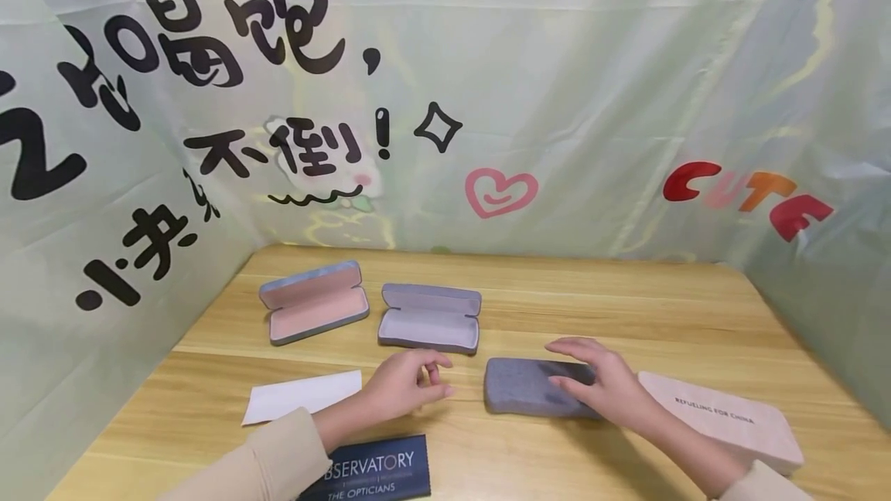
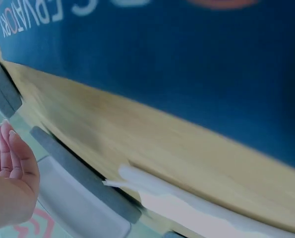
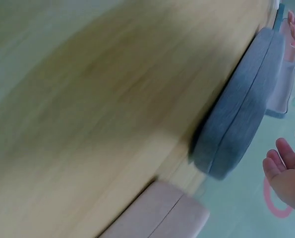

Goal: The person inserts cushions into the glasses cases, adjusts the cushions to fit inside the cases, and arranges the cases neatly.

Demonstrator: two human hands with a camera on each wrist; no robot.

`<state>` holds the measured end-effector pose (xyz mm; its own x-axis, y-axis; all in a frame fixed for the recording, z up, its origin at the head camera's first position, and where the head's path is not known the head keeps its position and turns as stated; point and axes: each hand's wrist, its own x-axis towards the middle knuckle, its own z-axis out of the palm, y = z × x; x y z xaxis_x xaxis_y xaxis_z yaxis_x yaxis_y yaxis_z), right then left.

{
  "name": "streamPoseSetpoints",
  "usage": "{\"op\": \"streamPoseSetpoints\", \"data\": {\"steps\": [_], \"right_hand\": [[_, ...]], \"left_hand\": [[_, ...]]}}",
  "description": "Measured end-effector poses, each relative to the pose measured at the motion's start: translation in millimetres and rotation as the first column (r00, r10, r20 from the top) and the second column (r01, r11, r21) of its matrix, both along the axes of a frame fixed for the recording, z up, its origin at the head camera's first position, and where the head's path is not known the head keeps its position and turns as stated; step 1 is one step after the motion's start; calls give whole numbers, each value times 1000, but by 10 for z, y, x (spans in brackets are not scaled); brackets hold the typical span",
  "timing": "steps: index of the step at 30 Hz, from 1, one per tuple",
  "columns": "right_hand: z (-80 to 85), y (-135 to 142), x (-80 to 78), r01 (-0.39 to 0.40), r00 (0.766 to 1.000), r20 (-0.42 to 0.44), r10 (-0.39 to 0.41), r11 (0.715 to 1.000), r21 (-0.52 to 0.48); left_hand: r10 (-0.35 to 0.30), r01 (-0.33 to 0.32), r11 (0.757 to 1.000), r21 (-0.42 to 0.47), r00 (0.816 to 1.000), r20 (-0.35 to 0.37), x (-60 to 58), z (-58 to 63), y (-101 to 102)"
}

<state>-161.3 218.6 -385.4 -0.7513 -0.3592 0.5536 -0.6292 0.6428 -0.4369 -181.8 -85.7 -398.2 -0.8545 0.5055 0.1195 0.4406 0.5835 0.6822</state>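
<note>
My right hand [image 1: 607, 383] is held over the right end of a closed grey-blue glasses case [image 1: 520, 388], thumb and fingers spread apart. In the right wrist view a gap shows between that hand and the case [image 3: 239, 106]. My left hand [image 1: 398, 389] hovers with loosely curled fingers and nothing in them, between a white cloth [image 1: 299, 397] and the grey-blue case. Under the left forearm lies a dark blue lens cloth [image 1: 390, 464] with white lettering, partly hidden by the sleeve.
Behind the left hand stands an open glasses case with a pale lilac lining [image 1: 428, 327]. Left of it is another open case, lined in pink [image 1: 316, 311]. A closed pink case [image 1: 724, 417] lies at the right, partly behind the right forearm. Printed curtains [image 1: 592, 99] surround the wooden table [image 1: 599, 300].
</note>
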Motion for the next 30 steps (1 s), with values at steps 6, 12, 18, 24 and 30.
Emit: {"op": "streamPoseSetpoints", "data": {"steps": [6,12,18,24,30], "right_hand": [[-14,-115,31,-27,999,39,28,999,-27],[-80,-229,81,-77,997,23,79,995,-58],[-91,-369,150,-127,991,43,130,990,-57],[-69,-496,213,-201,972,117,202,979,-21],[-90,-637,276,-281,938,194,287,958,-56]], "left_hand": [[-8,8,1000,27,1000,11,92,25,-193],[-13,12,999,49,1000,18,175,17,-373],[-15,15,1000,16,1000,10,243,37,-558],[-24,24,1000,0,1000,20,270,30,-673],[-52,52,999,-2,997,53,309,10,-800]]}}
